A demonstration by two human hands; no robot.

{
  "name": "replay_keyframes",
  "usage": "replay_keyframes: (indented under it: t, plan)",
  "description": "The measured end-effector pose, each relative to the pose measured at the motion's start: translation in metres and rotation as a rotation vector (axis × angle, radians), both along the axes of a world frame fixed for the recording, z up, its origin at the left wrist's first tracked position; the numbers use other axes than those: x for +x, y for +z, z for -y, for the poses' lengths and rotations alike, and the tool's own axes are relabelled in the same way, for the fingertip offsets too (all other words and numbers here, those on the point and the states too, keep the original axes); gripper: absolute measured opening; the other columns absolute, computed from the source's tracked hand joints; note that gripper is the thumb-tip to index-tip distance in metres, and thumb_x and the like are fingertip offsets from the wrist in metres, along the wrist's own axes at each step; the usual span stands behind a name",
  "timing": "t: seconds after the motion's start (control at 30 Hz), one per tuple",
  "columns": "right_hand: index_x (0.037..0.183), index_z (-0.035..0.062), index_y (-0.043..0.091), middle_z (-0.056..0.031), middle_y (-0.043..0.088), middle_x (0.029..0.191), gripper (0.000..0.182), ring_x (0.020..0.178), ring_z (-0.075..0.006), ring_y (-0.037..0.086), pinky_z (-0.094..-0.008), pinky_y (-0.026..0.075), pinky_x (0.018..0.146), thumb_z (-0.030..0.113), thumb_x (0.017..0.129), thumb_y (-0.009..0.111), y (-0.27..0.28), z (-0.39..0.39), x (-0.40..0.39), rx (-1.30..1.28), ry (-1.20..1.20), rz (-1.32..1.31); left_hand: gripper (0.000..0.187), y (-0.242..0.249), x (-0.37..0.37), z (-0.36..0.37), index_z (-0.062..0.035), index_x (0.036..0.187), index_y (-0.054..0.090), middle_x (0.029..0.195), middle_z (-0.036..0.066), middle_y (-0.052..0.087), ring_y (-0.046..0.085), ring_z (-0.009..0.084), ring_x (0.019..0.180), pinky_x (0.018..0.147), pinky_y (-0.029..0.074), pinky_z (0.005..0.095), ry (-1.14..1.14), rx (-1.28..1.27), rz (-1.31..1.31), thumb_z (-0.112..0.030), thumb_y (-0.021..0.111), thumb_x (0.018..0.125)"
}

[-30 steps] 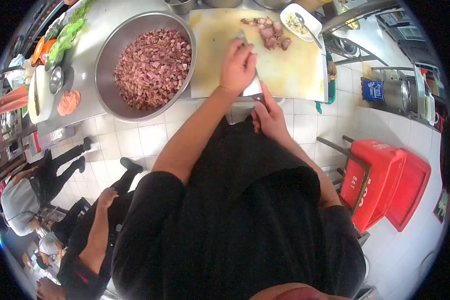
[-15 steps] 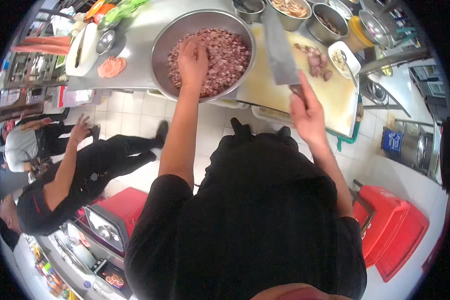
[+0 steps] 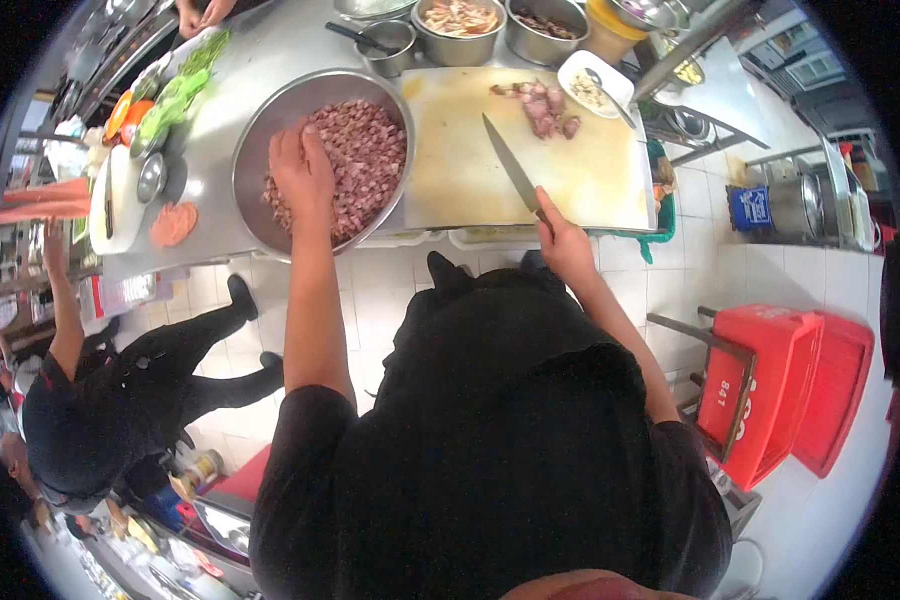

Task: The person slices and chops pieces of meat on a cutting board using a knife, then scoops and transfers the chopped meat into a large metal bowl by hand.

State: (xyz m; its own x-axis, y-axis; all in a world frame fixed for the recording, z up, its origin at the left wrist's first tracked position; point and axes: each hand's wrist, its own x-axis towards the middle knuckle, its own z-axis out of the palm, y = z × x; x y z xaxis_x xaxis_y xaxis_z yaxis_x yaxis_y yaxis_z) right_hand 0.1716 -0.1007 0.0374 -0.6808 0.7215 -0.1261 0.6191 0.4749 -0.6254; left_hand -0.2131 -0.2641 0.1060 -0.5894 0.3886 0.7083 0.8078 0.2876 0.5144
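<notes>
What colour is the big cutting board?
The cutting board is pale yellow, seen in the head view.

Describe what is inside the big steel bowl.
The steel bowl holds diced reddish meat. The left hand rests on the pile, palm down, covering the pieces beneath it; the bowl's bottom is hidden.

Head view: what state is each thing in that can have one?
Large round steel bowl: filled with diced red meat.
Left hand: palm down on the meat.
Right hand: gripping the knife handle.
Long steel knife: blade over the board.
Pale yellow cutting board: uncut meat pieces at far edge.
</notes>
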Motion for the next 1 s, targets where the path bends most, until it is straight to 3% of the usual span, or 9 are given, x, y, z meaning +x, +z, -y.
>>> replay_keyframes:
  t: [0.1, 0.2, 0.3, 0.4, 0.5, 0.63, 0.7, 0.9, 1.0]
  plan:
    - [0.162, 0.0236, 0.041, -0.0277, 0.073, 0.114, 0.065, 0.107, -0.0447, 0.071, -0.0465, 0.056, 0.093, 0.010, 0.102, 0.061, -0.020, 0.001, 0.007, -0.006, -0.038, -0.196, 0.022, 0.002, 0.007, -0.023, -0.0008, 0.113, 0.073, 0.104, 0.019, 0.071, 0.065, 0.0401, 0.099, 0.091, 0.051, 0.0496, -0.060, 0.001, -0.103, -0.014, 0.067, 0.097]
    - [0.161, 0.0149, 0.041, -0.0288, 0.073, 0.114, 0.062, 0.104, -0.0445, 0.073, -0.0475, 0.057, 0.091, 0.010, 0.102, 0.061, -0.027, 0.001, 0.013, -0.094, -0.109, -0.301, 0.022, 0.007, 0.029, -0.051, -0.0015, 0.111, 0.072, 0.106, 0.019, 0.070, 0.065, 0.0404, 0.100, 0.091, 0.051, 0.0502, -0.137, -0.038, -0.122, -0.012, 0.072, 0.092]
    - [0.162, 0.0107, 0.039, -0.0249, 0.073, 0.126, 0.063, 0.109, -0.0333, 0.074, -0.0408, 0.056, 0.091, 0.008, 0.103, 0.060, -0.054, 0.003, 0.025, -0.120, -0.152, -0.477, 0.024, -0.010, 0.048, -0.084, -0.0033, 0.107, 0.072, 0.109, 0.019, 0.069, 0.065, 0.0397, 0.101, 0.092, 0.052, 0.0495, -0.211, -0.083, -0.156, -0.012, 0.076, 0.086]
    - [0.163, 0.0088, 0.038, -0.0159, 0.072, 0.123, 0.063, 0.101, -0.0199, 0.069, -0.0346, 0.055, 0.086, 0.006, 0.104, 0.059, -0.048, 0.012, 0.041, -0.427, -0.369, -0.477, 0.026, -0.019, 0.079, -0.115, -0.0044, 0.108, 0.072, 0.109, 0.018, 0.069, 0.065, 0.0390, 0.101, 0.091, 0.053, 0.0488, -0.319, -0.085, -0.150, -0.013, 0.079, 0.084]
    - [0.163, 0.0086, 0.038, -0.0082, 0.069, 0.113, 0.062, 0.089, -0.0120, 0.061, -0.0306, 0.054, 0.078, 0.005, 0.104, 0.059, -0.036, 0.014, 0.055, -0.486, -0.487, -0.652, 0.028, -0.035, 0.111, -0.146, -0.0051, 0.109, 0.073, 0.108, 0.017, 0.069, 0.065, 0.0387, 0.101, 0.091, 0.053, 0.0487, -0.450, -0.091, -0.058, -0.014, 0.080, 0.083]
    - [0.163, 0.0077, 0.038, -0.0109, 0.070, 0.120, 0.062, 0.094, -0.0148, 0.064, -0.0300, 0.054, 0.085, 0.003, 0.105, 0.058, -0.064, -0.003, 0.072, -0.347, -0.489, -0.572, 0.029, -0.083, 0.131, -0.184, -0.0053, 0.109, 0.073, 0.108, 0.017, 0.069, 0.066, 0.0384, 0.103, 0.092, 0.054, 0.0480, -0.552, -0.250, 0.090, -0.016, 0.080, 0.083]
    - [0.163, 0.0074, 0.038, -0.0150, 0.070, 0.130, 0.062, 0.105, -0.0179, 0.068, -0.0306, 0.054, 0.092, 0.004, 0.105, 0.058, -0.059, -0.004, 0.077, -0.425, -0.487, -0.514, 0.028, -0.110, 0.135, -0.198, -0.0054, 0.108, 0.073, 0.108, 0.017, 0.069, 0.066, 0.0385, 0.104, 0.092, 0.054, 0.0477, -0.578, -0.293, 0.230, -0.017, 0.079, 0.084]
    - [0.162, 0.0107, 0.041, -0.0213, 0.070, 0.134, 0.061, 0.117, -0.0200, 0.068, -0.0314, 0.052, 0.099, 0.007, 0.104, 0.060, -0.065, -0.014, 0.084, -0.419, -0.455, -0.569, 0.030, -0.136, 0.146, -0.218, -0.0038, 0.113, 0.072, 0.113, 0.019, 0.071, 0.068, 0.0389, 0.103, 0.092, 0.056, 0.0464, -0.581, -0.336, 0.145, -0.018, 0.078, 0.087]
    - [0.162, 0.0118, 0.042, -0.0208, 0.070, 0.133, 0.061, 0.117, -0.0201, 0.067, -0.0318, 0.052, 0.099, 0.007, 0.104, 0.061, -0.054, -0.021, 0.087, -0.457, -0.440, -0.518, 0.032, -0.138, 0.144, -0.226, -0.0044, 0.116, 0.072, 0.115, 0.018, 0.071, 0.068, 0.0384, 0.109, 0.096, 0.055, 0.0458, -0.563, -0.431, 0.266, -0.018, 0.078, 0.088]
